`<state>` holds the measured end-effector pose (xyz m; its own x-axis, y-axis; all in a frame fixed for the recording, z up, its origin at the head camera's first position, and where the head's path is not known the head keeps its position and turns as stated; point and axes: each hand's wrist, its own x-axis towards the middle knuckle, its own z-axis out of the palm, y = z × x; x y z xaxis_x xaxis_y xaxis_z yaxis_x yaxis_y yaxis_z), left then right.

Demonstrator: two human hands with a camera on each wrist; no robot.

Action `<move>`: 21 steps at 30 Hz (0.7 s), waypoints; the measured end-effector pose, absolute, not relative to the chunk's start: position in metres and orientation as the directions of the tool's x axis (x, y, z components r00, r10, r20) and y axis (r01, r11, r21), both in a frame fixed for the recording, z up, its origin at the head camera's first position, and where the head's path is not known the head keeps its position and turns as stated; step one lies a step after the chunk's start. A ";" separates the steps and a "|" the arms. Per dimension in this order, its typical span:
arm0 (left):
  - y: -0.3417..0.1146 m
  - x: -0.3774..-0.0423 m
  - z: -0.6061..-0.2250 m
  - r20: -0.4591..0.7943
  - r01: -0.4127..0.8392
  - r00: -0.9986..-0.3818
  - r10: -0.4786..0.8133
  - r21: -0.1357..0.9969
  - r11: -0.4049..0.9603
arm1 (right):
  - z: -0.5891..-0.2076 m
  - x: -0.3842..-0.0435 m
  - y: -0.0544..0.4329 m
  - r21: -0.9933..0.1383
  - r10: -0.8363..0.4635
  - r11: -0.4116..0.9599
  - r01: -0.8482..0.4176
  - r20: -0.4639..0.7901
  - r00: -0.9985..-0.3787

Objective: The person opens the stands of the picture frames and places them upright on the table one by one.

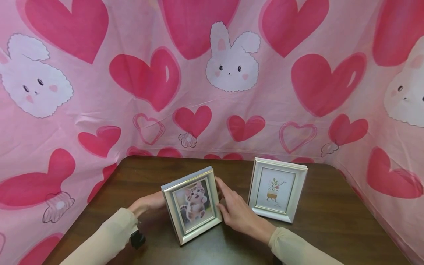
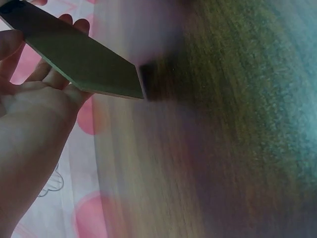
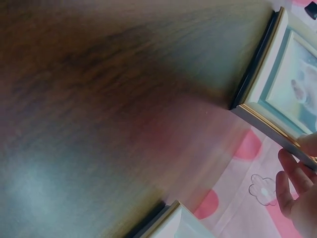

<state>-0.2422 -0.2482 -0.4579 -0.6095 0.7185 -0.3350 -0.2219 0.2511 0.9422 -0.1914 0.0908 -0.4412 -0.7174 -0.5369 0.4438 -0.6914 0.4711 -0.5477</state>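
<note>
A silver-edged picture frame (image 1: pixel 195 206) with a kitten photo is tilted on the table in the middle of the head view, its picture side toward me. My left hand (image 1: pixel 150 202) reaches behind it, with the fingertips hidden there. In the left wrist view, that hand pinches the frame's flat back stand (image 2: pixel 84 54) between thumb and fingers. At the right edge, my right hand (image 1: pixel 235 209) grips the frame, thumb on the front and fingers toward the back. The right wrist view catches these fingers (image 3: pixel 292 178) along the frame's side.
Right of my right hand, a second pale picture frame (image 1: pixel 275 189) with a potted-plant print stands upright, close to the wrist. The dark wooden table (image 1: pixel 331 221) ends at a pink heart-and-rabbit cloth (image 1: pixel 232 99) on the back and sides.
</note>
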 end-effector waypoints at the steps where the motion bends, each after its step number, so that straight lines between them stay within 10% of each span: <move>1: -0.248 -0.244 -0.460 -0.334 -0.229 -0.603 0.724 0.942 0.243 | -0.441 -0.192 0.091 -0.546 -0.537 0.476 -0.690 0.440 -0.719; 21: -0.223 -0.224 -0.419 -0.313 -0.243 -0.594 0.741 0.948 0.205 | -0.440 -0.193 0.089 -0.545 -0.523 0.523 -0.655 0.401 -0.752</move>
<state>-0.2238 -0.2232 -0.4190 -0.5942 0.7411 -0.3126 -0.2432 0.2049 0.9481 -0.1927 0.0887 -0.4399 -0.7520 -0.5230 0.4013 -0.6549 0.5235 -0.5450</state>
